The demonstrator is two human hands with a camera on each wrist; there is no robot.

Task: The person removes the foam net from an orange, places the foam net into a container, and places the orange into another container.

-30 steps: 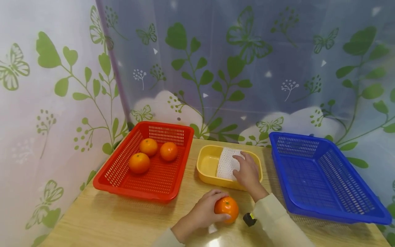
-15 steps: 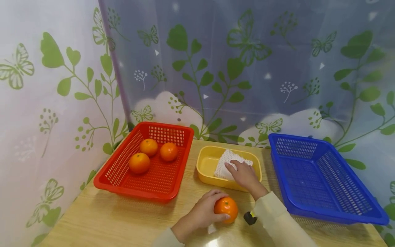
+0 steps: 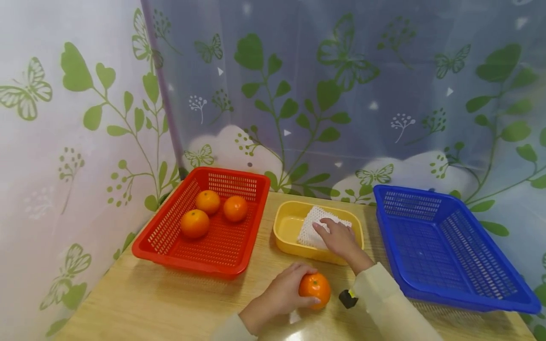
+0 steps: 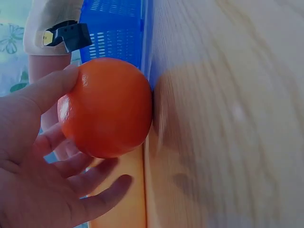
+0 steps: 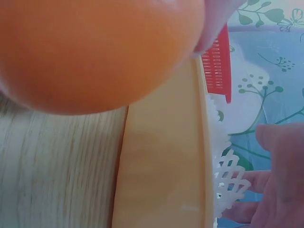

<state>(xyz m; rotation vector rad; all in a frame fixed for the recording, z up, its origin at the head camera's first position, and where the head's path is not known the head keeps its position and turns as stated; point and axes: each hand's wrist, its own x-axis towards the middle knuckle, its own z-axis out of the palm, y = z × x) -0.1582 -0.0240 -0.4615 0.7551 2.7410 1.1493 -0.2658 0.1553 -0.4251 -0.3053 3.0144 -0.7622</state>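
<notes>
My left hand [image 3: 285,292] holds an orange [image 3: 314,291] on the wooden table, its thumb and fingers around the near side of the fruit. In the left wrist view the orange [image 4: 107,108] rests against the tabletop. Over the yellow basket [image 3: 286,246] is my right hand [image 3: 340,239], its fingers at a white foam net sleeve [image 3: 310,227] lying flat inside. The right wrist view shows the net's edge [image 5: 231,178] standing above the basket's rim, with fingertips by it and the thumb apart. Part of the net is hidden under the hand.
A red basket [image 3: 187,260] with 3 oranges [image 3: 195,223] stands on the left. On the right is a blue basket [image 3: 426,246]. A small black device [image 3: 348,299] sits at the right sleeve. Patterned curtains [image 3: 273,94] rise behind the table [image 3: 170,303].
My right hand has moved slightly left and down over the yellow basket, and the foam net has shifted and turned. My left hand stays on the orange.
</notes>
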